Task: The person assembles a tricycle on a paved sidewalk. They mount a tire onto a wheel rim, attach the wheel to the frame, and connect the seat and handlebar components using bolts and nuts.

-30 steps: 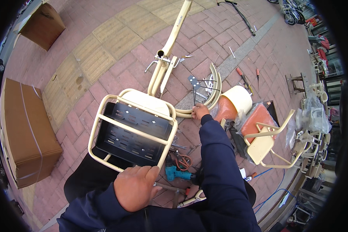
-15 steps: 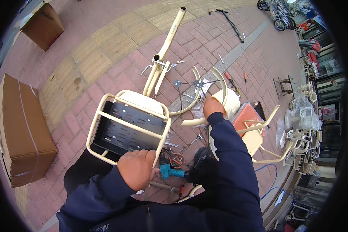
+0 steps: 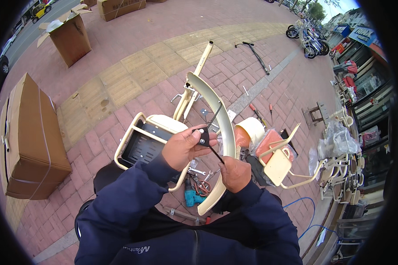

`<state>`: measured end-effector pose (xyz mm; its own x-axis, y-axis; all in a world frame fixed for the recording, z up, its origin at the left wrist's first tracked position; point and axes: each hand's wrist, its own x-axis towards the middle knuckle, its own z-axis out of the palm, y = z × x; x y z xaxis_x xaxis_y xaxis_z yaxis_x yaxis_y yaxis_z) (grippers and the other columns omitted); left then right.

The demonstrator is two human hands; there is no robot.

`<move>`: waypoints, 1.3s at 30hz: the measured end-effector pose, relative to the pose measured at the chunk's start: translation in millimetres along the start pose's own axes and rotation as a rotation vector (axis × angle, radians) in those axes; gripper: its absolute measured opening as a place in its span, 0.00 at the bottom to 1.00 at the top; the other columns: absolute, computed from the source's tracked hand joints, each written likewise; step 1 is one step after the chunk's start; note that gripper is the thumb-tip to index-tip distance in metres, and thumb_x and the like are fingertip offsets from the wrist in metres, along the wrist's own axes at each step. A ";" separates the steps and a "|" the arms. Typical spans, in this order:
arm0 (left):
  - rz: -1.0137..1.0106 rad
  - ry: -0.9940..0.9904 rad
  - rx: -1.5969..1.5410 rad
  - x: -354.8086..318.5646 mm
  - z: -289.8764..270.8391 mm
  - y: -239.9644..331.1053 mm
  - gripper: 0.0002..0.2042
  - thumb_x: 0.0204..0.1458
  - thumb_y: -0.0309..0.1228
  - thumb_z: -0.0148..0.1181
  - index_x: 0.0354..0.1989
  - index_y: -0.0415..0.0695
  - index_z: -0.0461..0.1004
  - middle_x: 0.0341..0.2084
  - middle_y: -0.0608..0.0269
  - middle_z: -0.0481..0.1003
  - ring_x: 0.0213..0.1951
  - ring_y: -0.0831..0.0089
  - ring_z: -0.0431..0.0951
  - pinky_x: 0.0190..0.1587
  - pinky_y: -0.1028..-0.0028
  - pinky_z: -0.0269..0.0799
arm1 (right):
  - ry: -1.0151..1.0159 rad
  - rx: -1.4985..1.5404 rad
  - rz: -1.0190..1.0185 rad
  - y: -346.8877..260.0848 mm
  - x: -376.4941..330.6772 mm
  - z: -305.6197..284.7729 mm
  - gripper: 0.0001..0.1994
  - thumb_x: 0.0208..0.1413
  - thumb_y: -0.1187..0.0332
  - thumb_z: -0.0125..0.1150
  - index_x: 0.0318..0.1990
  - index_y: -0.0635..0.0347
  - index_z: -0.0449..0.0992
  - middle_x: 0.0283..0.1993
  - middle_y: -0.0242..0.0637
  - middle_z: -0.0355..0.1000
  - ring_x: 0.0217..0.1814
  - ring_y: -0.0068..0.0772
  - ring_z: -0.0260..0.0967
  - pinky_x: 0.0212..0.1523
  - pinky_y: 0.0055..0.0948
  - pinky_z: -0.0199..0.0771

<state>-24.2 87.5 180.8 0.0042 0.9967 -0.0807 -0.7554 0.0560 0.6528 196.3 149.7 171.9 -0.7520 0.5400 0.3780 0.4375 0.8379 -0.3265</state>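
1. The left hand is closed on a small black bracket – thumb on the near side, fingers behind – with round, shiny bolt heads on its face.
2. The right hand is wrapped around the lower part of a curved cream fender, gripping it beside the end of a thin black rod.
3. The fender stands raised in front of the person, its hollow side facing left; its upper end overlaps the cream bike frame in view, and I cannot tell if they touch.
4. 2 black rods run out from the bracket: the upper rod slants up to the fender's inner face, the lower rod slants down to the right hand.
5. Left of the hands sits a cream tube rack around a black slotted tray.
6. Below the hands a teal drill lies on the brick pavement, near a wrench and an orange-handled tool.
7. To the right are a cream rounded shell, an orange panel in clear wrap and a cream seat plate – all near each other.
8. A brown carton stands well apart on the far left.
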 end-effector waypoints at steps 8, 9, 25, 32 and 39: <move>0.028 0.068 -0.314 -7.3 -4.7 -36.0 0.17 0.64 0.36 0.51 0.55 0.37 0.66 0.46 0.55 0.75 0.49 0.62 0.78 0.55 0.62 0.74 | -0.094 0.419 0.155 -13.8 -7.6 18.4 0.12 0.55 0.62 0.64 0.40 0.59 0.74 0.30 0.46 0.73 0.32 0.48 0.73 0.31 0.38 0.72; 0.008 0.096 -0.320 -6.6 -7.2 -40.4 0.17 0.63 0.36 0.52 0.54 0.37 0.67 0.44 0.57 0.75 0.47 0.63 0.78 0.54 0.63 0.75 | -0.106 0.512 0.176 -9.3 -4.8 19.7 0.14 0.57 0.60 0.63 0.41 0.61 0.74 0.32 0.46 0.74 0.32 0.45 0.75 0.33 0.35 0.73; -0.114 0.175 0.391 4.2 0.5 -55.3 0.09 0.55 0.29 0.64 0.34 0.41 0.69 0.24 0.69 0.71 0.24 0.84 0.70 0.28 0.82 0.68 | -0.140 1.337 0.663 15.9 17.9 27.5 0.17 0.65 0.56 0.54 0.45 0.64 0.71 0.30 0.31 0.70 0.25 0.20 0.67 0.26 0.19 0.68; -0.101 0.125 0.481 2.3 3.5 -53.7 0.11 0.55 0.29 0.64 0.38 0.38 0.67 0.30 0.66 0.73 0.32 0.82 0.74 0.36 0.79 0.71 | -0.108 1.590 0.759 18.4 9.7 33.7 0.15 0.65 0.56 0.55 0.41 0.61 0.69 0.32 0.33 0.71 0.25 0.22 0.68 0.25 0.21 0.70; -0.023 0.085 0.604 0.4 2.7 -56.8 0.14 0.56 0.28 0.63 0.45 0.35 0.66 0.33 0.62 0.75 0.37 0.80 0.77 0.40 0.76 0.73 | -0.165 1.656 0.793 17.6 7.2 30.3 0.14 0.66 0.57 0.52 0.39 0.61 0.69 0.30 0.32 0.70 0.24 0.23 0.68 0.23 0.20 0.69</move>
<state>20.4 84.9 145.7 -0.0550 0.9881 -0.1436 -0.2500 0.1256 0.9600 183.7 165.9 142.7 -0.7156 0.6229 -0.3161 -0.1274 -0.5614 -0.8177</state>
